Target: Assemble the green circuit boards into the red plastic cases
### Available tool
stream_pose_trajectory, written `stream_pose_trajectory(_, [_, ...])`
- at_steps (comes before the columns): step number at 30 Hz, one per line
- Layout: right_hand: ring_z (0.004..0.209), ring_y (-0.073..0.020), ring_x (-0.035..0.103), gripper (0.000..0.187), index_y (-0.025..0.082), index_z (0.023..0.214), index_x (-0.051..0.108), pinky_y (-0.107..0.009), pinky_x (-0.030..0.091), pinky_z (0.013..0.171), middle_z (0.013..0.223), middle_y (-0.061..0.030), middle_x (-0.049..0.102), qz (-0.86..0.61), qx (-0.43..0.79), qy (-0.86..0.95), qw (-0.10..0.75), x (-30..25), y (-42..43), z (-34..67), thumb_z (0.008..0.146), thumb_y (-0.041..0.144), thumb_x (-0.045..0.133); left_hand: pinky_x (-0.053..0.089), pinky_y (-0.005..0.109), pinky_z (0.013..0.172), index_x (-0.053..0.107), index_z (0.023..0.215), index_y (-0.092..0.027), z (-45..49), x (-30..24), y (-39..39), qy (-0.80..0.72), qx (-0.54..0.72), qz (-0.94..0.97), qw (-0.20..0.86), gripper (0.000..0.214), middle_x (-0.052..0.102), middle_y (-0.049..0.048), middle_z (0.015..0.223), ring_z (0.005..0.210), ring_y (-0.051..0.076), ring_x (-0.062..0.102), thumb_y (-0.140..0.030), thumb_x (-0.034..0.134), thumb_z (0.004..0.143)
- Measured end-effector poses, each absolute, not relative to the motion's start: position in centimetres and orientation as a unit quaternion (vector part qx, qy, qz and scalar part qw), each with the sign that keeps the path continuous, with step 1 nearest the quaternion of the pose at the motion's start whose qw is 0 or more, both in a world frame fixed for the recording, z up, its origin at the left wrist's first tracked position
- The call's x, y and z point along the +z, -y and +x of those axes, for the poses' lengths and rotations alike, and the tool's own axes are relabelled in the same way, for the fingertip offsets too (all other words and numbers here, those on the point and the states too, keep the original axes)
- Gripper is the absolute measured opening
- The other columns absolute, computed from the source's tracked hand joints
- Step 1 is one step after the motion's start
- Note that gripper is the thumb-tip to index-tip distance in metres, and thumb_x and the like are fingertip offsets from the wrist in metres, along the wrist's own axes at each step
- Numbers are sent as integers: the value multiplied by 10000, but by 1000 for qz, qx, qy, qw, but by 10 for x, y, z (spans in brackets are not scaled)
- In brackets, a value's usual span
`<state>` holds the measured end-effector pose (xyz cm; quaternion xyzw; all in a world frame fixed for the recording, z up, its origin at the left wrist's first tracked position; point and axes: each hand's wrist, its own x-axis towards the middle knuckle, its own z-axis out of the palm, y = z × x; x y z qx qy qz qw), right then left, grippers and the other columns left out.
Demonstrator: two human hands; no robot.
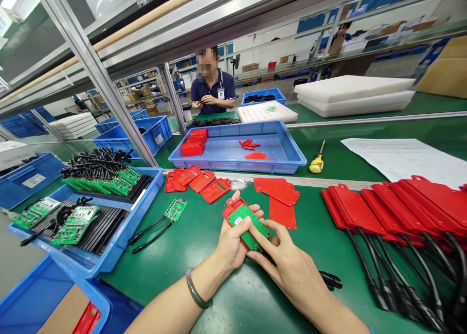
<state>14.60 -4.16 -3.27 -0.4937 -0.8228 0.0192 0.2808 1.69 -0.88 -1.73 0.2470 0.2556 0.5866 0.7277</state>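
Note:
My left hand (231,244) cradles a red plastic case (229,206) with a loop at its top, its thumb lying on the board inside. A green circuit board (247,227) with a small white label sits in that case. My right hand (282,256) is closed at the lower end, index finger on the board and thumb by the case's edge. Black cable ends (330,279) stick out past my right wrist; their other end is hidden. Beyond my hands lie open red case halves (215,190) and flat red covers (280,193). Another green board (176,209) with two black leads lies to the left.
Finished-looking red cases (383,207) with black cables line the right side. A blue tray (109,256) of wired boards stands left. Behind are a shallow blue bin (237,166), a yellow screwdriver (316,163) and paper sheets (401,159). A co-worker (213,88) sits opposite.

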Motion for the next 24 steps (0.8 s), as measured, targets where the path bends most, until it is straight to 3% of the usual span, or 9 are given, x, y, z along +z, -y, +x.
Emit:
stream_pose_trajectory(6, [767,-222,615,459,269,1348,432,-339,560,512,1210,-168,441,-488,31,823,290,-33,43,146,943,448,313,415,442,953,231,1419,-278,18,-22,7,-260,587,247,726,744,643,110,1120,1086,259,582,-229,635,796])
stream_pose_trajectory(11, [735,-199,615,463,239,1348,354,-340,552,611,1106,-126,526,-507,175,774,337,-26,39,152,929,433,378,373,469,995,215,1425,-263,15,-21,6,-238,579,253,738,718,649,119,1125,1110,260,572,-221,606,823])
stream_pose_trajectory(14, [711,-190,609,387,209,1222,401,-319,528,652,931,-75,604,-525,324,700,359,-23,33,159,917,446,400,349,463,1016,194,1434,-246,14,-22,6,-225,571,256,747,732,647,129,1136,1117,260,570,-209,601,827])
stream_pose_trajectory(18, [664,-173,582,358,184,988,520,-254,467,533,770,-33,616,-471,528,633,314,-20,26,162,882,516,435,332,479,1023,145,1445,-249,14,-21,8,-220,554,264,759,765,655,138,1120,1111,262,576,-203,596,829])
stream_pose_trajectory(21, [582,-145,539,412,153,775,557,-239,414,519,661,-25,602,-432,605,602,291,-18,25,161,829,557,500,321,496,1023,134,1447,-255,15,-19,10,-218,537,274,768,779,662,141,1102,1119,266,571,-195,599,825])
stream_pose_trajectory(24, [518,-124,504,449,136,710,556,-235,371,507,603,-27,608,-417,634,574,308,-17,25,158,767,582,569,321,496,1019,157,1442,-265,15,-17,11,-224,530,284,766,774,665,132,1092,1119,267,569,-188,606,816])
